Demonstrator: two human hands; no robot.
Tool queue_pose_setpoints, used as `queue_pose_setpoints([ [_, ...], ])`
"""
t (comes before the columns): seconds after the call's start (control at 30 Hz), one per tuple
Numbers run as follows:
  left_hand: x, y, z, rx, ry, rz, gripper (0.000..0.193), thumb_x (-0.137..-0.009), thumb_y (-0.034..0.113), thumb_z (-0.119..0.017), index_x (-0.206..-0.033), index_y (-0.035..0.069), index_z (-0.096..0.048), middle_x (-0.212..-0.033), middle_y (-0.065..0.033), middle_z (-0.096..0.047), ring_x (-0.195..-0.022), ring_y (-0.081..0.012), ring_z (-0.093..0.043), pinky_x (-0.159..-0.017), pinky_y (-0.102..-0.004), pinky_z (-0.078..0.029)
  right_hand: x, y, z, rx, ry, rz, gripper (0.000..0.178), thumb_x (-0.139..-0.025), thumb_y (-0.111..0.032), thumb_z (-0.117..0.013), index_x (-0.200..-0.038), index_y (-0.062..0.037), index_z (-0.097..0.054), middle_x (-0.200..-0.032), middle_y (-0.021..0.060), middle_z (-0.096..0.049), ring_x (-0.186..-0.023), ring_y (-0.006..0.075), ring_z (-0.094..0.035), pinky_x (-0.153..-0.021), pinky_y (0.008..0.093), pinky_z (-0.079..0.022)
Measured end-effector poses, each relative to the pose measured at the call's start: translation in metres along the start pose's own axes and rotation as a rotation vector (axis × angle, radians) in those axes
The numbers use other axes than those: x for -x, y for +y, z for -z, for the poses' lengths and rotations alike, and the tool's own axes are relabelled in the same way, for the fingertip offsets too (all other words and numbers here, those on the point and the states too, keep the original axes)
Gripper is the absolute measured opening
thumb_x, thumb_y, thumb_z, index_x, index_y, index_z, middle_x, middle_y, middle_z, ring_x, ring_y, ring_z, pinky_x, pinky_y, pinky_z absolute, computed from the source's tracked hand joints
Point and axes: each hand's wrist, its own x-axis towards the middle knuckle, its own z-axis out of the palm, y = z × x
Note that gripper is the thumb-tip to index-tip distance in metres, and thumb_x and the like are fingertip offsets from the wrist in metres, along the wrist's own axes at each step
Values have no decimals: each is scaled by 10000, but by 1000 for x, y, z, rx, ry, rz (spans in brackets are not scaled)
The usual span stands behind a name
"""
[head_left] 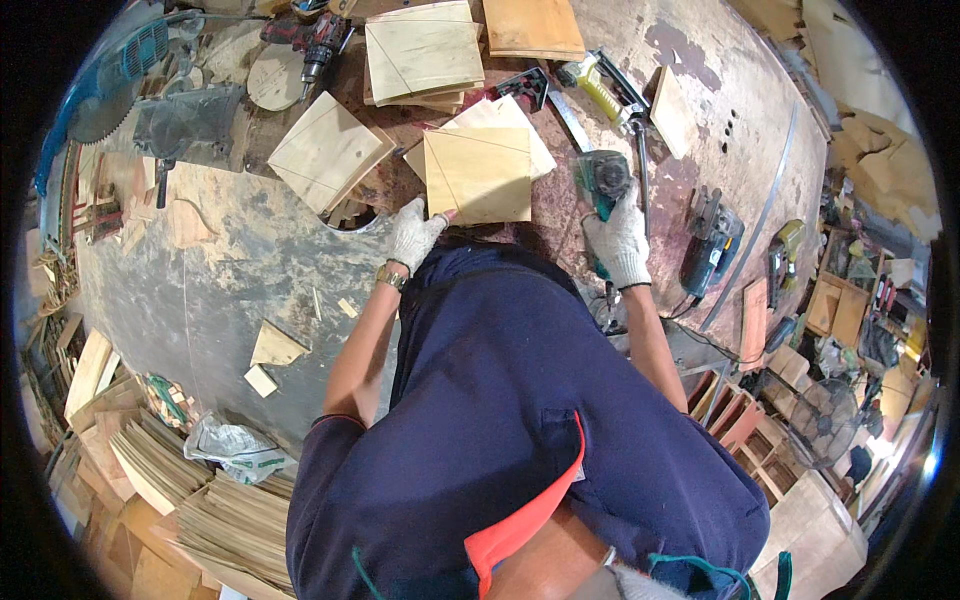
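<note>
The left hand (415, 233), gloved and open, presses its fingertips on the near left corner of a square plywood panel (478, 175) lying flat on the worktop (230, 260), its pencilled line running near to far. The right hand (619, 243) grips a teal power tool (601, 180) just right of the panel, its long axis pointing far. A crumpled white bag (232, 446) lies near left

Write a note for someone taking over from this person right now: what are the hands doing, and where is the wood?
Left hand: gloved, resting on the near-left corner of the square plywood panel on the workbench.
Right hand: gloved, gripping the teal power tool just right of the panel.
Done: pencil lines are drawn on the panel; no cut shows.
Left: the tool is off the wood. More marked squares lie beyond.
</note>
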Motion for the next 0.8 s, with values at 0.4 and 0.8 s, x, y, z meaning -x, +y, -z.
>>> queue_pose_setpoints([
  [0.4,21,35,9,7,91,-73,371,-899,252,-841,-1129,-25,-753,-987,-252,-799,-935,-360,-799,-796,-446,-598,2,-43,20,-504,-429,294,512,-1009,-172,-766,-1415,2,-507,-939,50,-649,-639,102,-609,-567,286,-533],
  [0.8,19,22,-1,102,103,-92,348,-907,149,-768,-1208,-22,-743,-1059,-211,-814,-962,-316,-797,-858,-398,-594,-14,-64,5,-243,-420,350,582,-951,-248,-789,-1388,44,-538,-979,201,-751,-883,313,-742,-861,464,-595],
])
